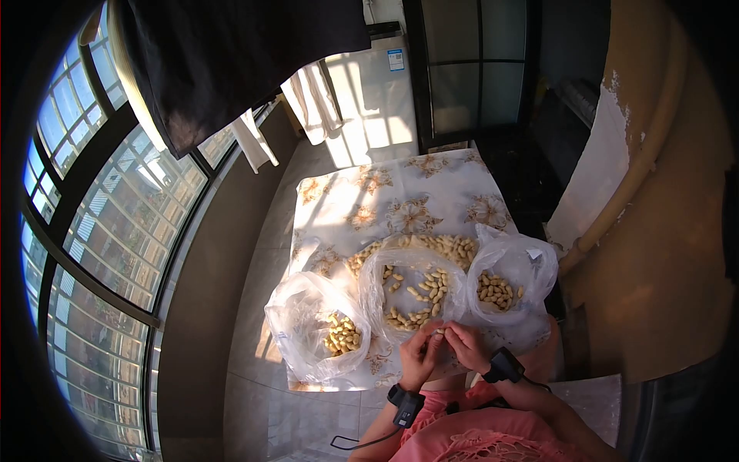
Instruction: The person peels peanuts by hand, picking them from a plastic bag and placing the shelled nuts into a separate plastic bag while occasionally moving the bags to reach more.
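My left hand [420,356] and my right hand [466,348] meet at the near edge of the table, fingertips pinched together on a small pale peanut [440,331]. Fingers cover most of it. Just beyond them sits an open clear plastic bag [371,286] with peanuts [437,286] scattered inside. To the left, a second plastic bag [291,314] holds a small heap of peanuts [341,336]. On the right, a third plastic bag [539,269] holds more peanuts [496,292]. Behind the middle bag, loose peanuts [454,246] form a curved pile.
A flowered cloth covers the table [385,196]. Dark clothing [231,61] hangs overhead at upper left, near barred windows [131,223]. A white appliance [369,100] stands beyond the table, and a pipe [639,169] runs along the right wall.
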Motion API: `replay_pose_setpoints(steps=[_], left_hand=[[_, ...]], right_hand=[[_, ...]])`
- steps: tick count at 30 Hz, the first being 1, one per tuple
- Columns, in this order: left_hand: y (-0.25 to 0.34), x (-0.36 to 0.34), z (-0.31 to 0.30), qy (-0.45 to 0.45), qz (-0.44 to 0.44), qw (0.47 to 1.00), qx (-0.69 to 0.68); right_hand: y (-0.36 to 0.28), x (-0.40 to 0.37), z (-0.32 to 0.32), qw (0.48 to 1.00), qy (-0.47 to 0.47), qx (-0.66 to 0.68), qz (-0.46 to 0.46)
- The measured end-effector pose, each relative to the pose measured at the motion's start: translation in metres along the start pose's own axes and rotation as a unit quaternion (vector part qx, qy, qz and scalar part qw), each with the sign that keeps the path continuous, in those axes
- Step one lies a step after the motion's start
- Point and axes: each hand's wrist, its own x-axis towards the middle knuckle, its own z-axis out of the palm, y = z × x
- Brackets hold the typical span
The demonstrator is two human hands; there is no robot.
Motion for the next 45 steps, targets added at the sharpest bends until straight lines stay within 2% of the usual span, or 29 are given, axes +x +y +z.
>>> replay_pose_setpoints(steps=[4,6,8,10,14,18,19,23,26,28,30,32,45], left_hand=[[-0.004,-0.001,-0.001,-0.025,-0.018,0.999,-0.019],[-0.007,-0.002,0.001,0.001,0.017,0.999,-0.029],[-0.008,-0.007,-0.001,0.011,0.002,0.999,-0.040],[-0.004,-0.008,-0.004,0.017,-0.008,0.998,-0.053],[0.029,-0.006,-0.029,0.103,-0.004,0.994,-0.031],[0.034,0.001,-0.071,0.170,0.045,0.981,0.081],[0.034,-0.003,-0.087,0.177,0.011,0.978,0.111],[0.056,-0.008,-0.134,0.218,0.027,0.937,0.271],[0.060,-0.010,-0.158,0.256,0.037,0.905,0.337],[0.059,-0.009,-0.168,0.266,0.003,0.905,0.331],[0.053,-0.009,-0.175,0.258,0.001,0.900,0.353],[0.049,-0.006,-0.176,0.248,0.003,0.895,0.370],[0.040,-0.005,-0.180,0.238,-0.026,0.890,0.389]], right_hand=[[0.005,-0.001,0.000,1.000,-0.001,0.003,-0.011],[0.003,0.000,0.001,1.000,0.000,0.013,-0.006],[0.000,0.000,0.002,0.997,0.018,0.069,0.040],[-0.003,-0.001,0.003,0.996,0.015,0.071,0.048],[0.000,-0.003,0.001,0.996,-0.002,0.078,0.053],[0.010,-0.002,0.006,0.997,0.018,0.075,0.022],[0.008,-0.002,0.005,0.997,0.015,0.075,0.021],[0.014,-0.002,0.007,0.997,0.028,0.075,-0.014],[0.005,-0.002,0.004,0.998,0.016,0.059,0.015],[0.012,-0.004,0.005,0.997,0.010,0.071,0.020],[0.012,-0.004,0.005,0.997,0.006,0.080,0.023],[0.009,-0.002,0.004,0.998,0.020,0.056,-0.014],[0.005,-0.002,0.003,0.998,0.021,0.056,-0.012]])
